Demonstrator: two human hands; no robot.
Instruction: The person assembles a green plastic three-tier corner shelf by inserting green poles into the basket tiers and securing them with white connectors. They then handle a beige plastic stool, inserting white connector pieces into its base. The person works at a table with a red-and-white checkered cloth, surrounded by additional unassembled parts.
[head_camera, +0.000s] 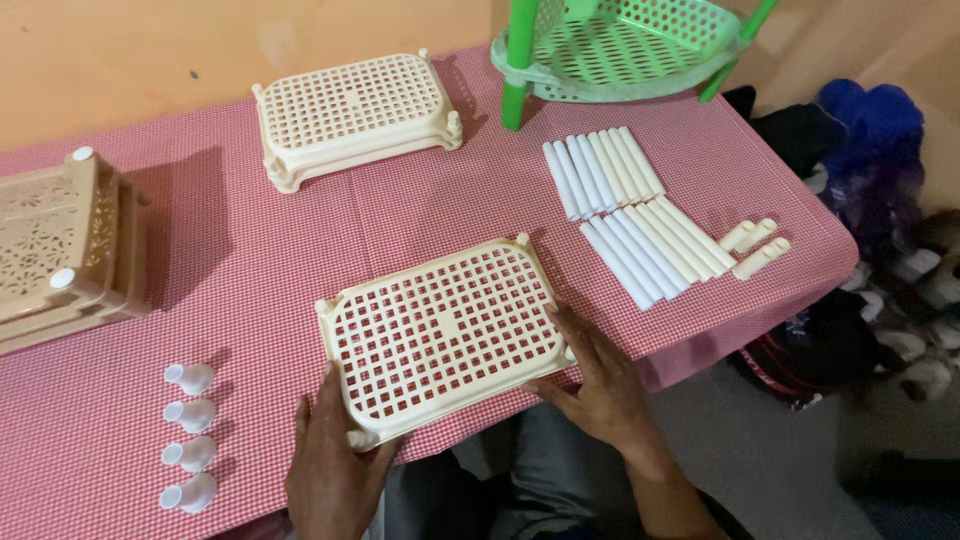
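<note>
Cream perforated rectangular plastic shelf tray (445, 335) flat at the desk's (270, 250) near edge, long axis left to right, gripped between left hand (330, 465) and right hand (595, 375) at near corners.

Green rack (620, 50), white tubes (640, 215) — four caps (188, 435)
</note>
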